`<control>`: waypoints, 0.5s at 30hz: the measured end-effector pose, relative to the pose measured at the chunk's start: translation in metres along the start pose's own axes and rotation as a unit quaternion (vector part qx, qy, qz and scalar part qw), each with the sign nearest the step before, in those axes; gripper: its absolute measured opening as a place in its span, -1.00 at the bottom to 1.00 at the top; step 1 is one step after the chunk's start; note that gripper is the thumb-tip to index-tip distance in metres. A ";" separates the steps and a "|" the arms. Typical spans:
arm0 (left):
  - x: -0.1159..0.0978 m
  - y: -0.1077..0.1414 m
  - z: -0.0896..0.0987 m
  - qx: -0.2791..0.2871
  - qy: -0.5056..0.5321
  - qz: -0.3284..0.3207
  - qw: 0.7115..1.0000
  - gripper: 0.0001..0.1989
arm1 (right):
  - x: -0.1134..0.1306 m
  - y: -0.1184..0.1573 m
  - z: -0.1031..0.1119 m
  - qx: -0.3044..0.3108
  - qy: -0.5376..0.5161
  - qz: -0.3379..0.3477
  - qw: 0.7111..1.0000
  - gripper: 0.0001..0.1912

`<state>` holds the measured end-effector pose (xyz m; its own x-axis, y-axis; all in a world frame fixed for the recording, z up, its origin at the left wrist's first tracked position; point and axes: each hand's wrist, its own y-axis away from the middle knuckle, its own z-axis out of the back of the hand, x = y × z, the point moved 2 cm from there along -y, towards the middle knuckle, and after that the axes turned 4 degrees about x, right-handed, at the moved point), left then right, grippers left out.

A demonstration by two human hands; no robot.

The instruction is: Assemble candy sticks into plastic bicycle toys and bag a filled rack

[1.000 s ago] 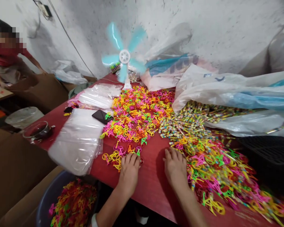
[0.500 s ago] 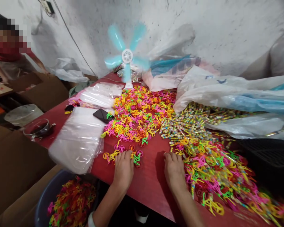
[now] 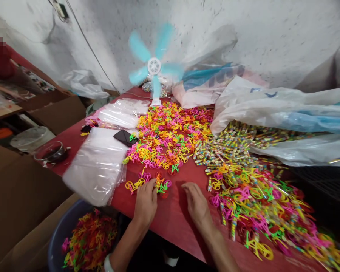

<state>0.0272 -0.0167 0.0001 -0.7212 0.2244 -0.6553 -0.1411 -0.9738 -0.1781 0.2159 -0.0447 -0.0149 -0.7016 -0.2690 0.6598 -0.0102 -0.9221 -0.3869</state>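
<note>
My left hand (image 3: 146,204) is at the near part of the red table, its fingers curled down beside a few bright plastic toy bicycles (image 3: 162,185). Its fingertips are partly hidden, and what they pinch, if anything, is unclear. My right hand (image 3: 197,204) hovers over bare red tabletop, fingers loosely bent toward the left hand, nothing visible in them. To its right spreads a mixed heap of toy bicycles (image 3: 246,194) and thin patterned tubes in clear wrapping. More patterned tubes (image 3: 223,149) lie behind it, and a large pile of toy bicycles (image 3: 164,132) lies farther back.
A teal fan (image 3: 154,66) spins at the back. Clear plastic bags (image 3: 98,162) and a phone (image 3: 124,137) lie left, beside a glass bowl (image 3: 49,153). Below stands a blue tub (image 3: 55,234) of toys. A black crate (image 3: 323,181) is right; another person (image 3: 1,64) stands far left.
My right hand has moved left, away from the mixed heap and nearer my left hand. The left hand stays by the small toy group. The view has shifted slightly, and the other person has moved.
</note>
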 end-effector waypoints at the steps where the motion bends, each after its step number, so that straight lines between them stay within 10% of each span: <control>1: -0.001 0.000 0.001 -0.001 0.015 0.002 1.000 -0.68 | 0.003 -0.004 -0.001 0.004 -0.017 -0.002 1.000 -0.68; 8: -0.001 -0.004 0.000 0.013 0.090 0.031 0.995 -0.70 | 0.021 -0.017 -0.010 0.099 0.022 0.037 0.994 -0.77; 15: -0.009 -0.005 0.008 -0.022 0.082 -0.014 0.996 -0.73 | 0.011 0.001 0.009 0.055 -0.192 -0.143 0.969 -0.67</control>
<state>0.0288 -0.0145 0.0129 -0.5957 0.2584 -0.7605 -0.1272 -0.9653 -0.2283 0.2148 -0.0512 -0.0027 -0.3633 -0.0621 0.9296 -0.0741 -0.9927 -0.0953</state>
